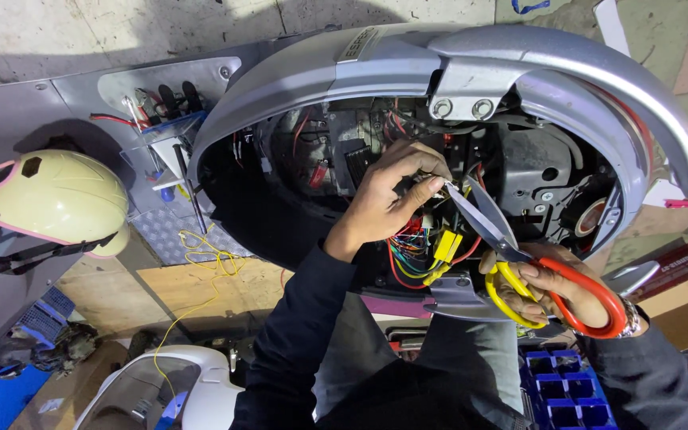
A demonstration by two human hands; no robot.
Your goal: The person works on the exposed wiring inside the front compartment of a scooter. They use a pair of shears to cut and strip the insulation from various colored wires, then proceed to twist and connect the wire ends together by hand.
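My left hand reached into the open body of the silver scooter, fingers pinched together on a thin wire up among the wiring, just beside the tips of the scissors. My right hand gripped the scissors by their handles, one loop yellow and one red, my fingers curled through and around them; the blades stood slightly parted and pointed up and left toward what my left fingers held. Just below my left hand lay a bundle of coloured wires in red, blue and green, with a yellow connector beside it, all inside the scooter's cavity. Both my sleeves were dark.

Off to the left, a cream helmet with a pink edge rested on a grey panel, well apart from my hands. A loose yellow wire trailed down from near the scooter's shell toward a white cover at the lower left. At the lower right, near my right forearm, sat a blue compartment tray
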